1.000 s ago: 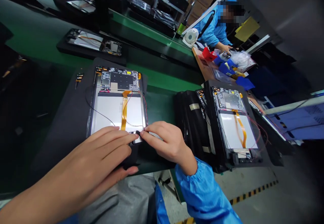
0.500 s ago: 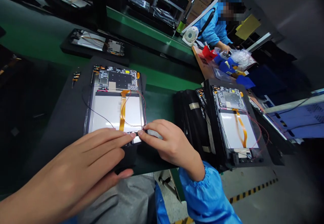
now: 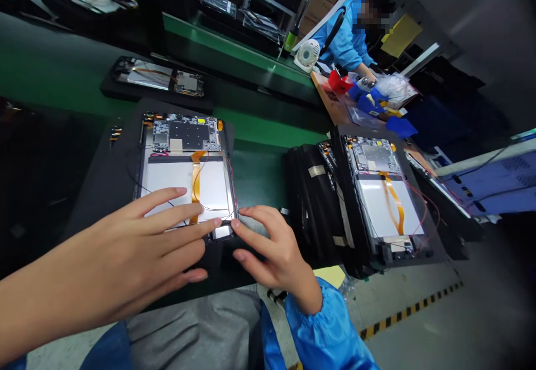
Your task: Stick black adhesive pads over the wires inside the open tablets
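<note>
An opened tablet [image 3: 211, 191] lies on a black foam pad [image 3: 100, 186], its circuit board [image 3: 188, 133] at the far end and a silver-white battery below that. An orange ribbon cable [image 3: 196, 177] crosses the battery, and thin red and black wires run along the right side. My left hand [image 3: 151, 241] reaches over the near part of the tablet with fingers spread, fingertips on or just above the battery and lower edge. At the tablet's lower right corner, my right hand [image 3: 272, 244] has its fingers apart, index fingertip at the edge and wires.
To the right, another opened tablet [image 3: 389, 202] rests on a stack of black foam pads [image 3: 312, 202]. Behind lies a further opened device [image 3: 159, 77]. A small white fan [image 3: 307, 54] stands near a co-worker in blue [image 3: 345, 32] at the back right.
My left hand's fingers have spread from lying close together. My right hand's thumb has come away from the fingers. The camera view has shifted slightly.
</note>
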`<action>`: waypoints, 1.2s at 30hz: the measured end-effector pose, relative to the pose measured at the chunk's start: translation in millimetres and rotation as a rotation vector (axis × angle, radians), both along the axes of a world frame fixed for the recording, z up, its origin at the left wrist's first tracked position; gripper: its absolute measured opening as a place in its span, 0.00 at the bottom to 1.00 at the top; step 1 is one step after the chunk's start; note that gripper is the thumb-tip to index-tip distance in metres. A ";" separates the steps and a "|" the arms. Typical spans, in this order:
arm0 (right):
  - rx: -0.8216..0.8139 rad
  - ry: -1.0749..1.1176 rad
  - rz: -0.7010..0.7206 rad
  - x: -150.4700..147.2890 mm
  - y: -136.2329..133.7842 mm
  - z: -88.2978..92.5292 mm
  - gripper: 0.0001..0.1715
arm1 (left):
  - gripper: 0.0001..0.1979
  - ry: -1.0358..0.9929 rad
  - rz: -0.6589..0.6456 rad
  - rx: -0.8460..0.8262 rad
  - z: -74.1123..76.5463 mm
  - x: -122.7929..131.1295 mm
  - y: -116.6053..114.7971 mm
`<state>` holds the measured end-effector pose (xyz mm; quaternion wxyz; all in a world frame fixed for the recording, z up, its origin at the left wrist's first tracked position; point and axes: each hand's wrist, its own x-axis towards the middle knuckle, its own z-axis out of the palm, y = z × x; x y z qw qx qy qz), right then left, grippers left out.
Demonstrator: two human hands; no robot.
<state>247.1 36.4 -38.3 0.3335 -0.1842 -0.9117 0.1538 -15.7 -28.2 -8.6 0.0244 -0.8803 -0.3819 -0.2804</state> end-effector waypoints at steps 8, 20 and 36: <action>-0.004 -0.095 -0.101 4.2 -7.5 2.1 0.27 | 0.10 0.031 -0.116 -0.157 2.1 -9.7 13.2; -0.125 -0.032 -0.064 1.5 -8.1 -11.7 0.27 | 0.08 -0.058 -0.047 -0.236 -3.5 -5.7 3.3; -0.512 0.395 0.049 -22.6 -41.3 62.9 0.12 | 0.13 -0.531 0.190 -0.176 16.1 27.4 -30.6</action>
